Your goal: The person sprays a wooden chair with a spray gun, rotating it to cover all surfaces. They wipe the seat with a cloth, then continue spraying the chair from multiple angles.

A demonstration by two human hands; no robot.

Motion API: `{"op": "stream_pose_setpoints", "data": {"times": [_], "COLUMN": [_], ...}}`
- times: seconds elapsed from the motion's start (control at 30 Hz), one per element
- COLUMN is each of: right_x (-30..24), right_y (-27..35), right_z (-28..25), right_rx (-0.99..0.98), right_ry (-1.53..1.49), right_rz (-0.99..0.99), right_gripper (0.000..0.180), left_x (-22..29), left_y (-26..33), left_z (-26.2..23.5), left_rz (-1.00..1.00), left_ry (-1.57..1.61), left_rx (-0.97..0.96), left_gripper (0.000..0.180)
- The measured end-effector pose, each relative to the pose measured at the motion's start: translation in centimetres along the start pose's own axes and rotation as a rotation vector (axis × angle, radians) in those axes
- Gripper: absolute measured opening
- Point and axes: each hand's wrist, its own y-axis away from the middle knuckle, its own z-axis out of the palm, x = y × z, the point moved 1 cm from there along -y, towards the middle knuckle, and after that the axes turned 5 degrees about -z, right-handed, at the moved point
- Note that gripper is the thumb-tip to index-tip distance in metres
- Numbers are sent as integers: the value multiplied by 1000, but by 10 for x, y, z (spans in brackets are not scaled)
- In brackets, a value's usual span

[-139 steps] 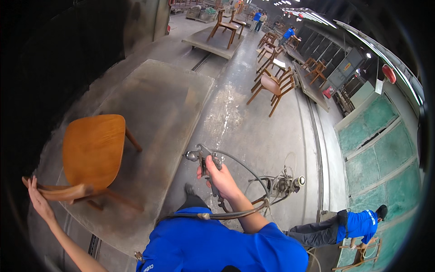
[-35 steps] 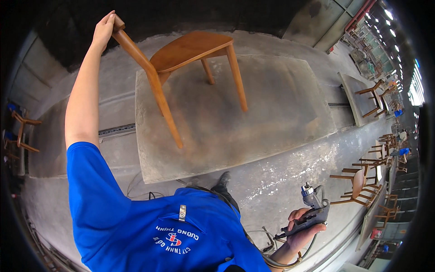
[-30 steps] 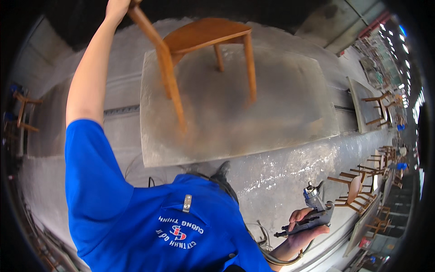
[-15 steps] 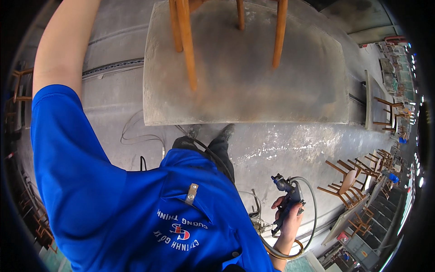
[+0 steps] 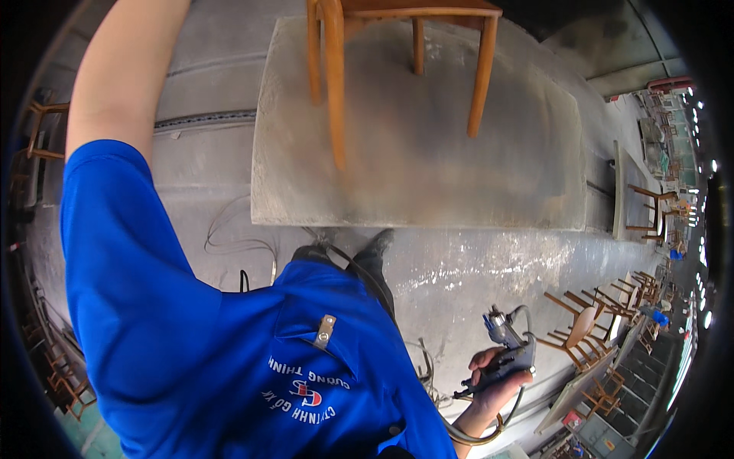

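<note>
A brown wooden chair (image 5: 334, 84) stands on a grey dusty platform (image 5: 428, 183) at the top of the view; only its legs and the seat's underside show. My left arm in a blue sleeve reaches up toward it and leaves the picture at the top edge, so my left hand is hidden. My right hand (image 5: 497, 382) is low at the right, by my hip, closed around the grip of a metal spray gun (image 5: 505, 344). A hose (image 5: 459, 432) loops from the gun under my wrist.
Several bare wooden chairs (image 5: 581, 336) stand in rows on the wet concrete floor at the right, one on a second platform (image 5: 646, 210). Hoses (image 5: 237, 245) lie on the floor by my feet. More chair frames (image 5: 65, 382) sit at the left edge.
The view has dropped lower: the chair has slid to the top edge and my left hand on its back has gone out of sight. My right hand still holds the spray gun.
</note>
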Motion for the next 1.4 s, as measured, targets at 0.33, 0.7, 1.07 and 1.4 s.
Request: {"op": "stream_pose_setpoints", "data": {"times": [0.33,0.7,1.07,1.4], "right_x": [-42,-69,-29,79], "right_y": [-18,-1,12,-89], "right_z": [22,24,-15,5], "right_rx": [-3,-61,394,390], "right_ry": [-304,-76,-78,5], "right_rz": [-452,-470,-443,96], "right_gripper": [97,99,88,31], "left_x": [28,34,36,-15], "left_y": [-12,-19,-31,-70], "left_z": [-1,28,74,69], "left_rz": [-265,194,-71,-92], "left_ry": [-526,-459,13,200], "left_rx": [1,123,22,101], "left_gripper": [69,53,44,32]}}
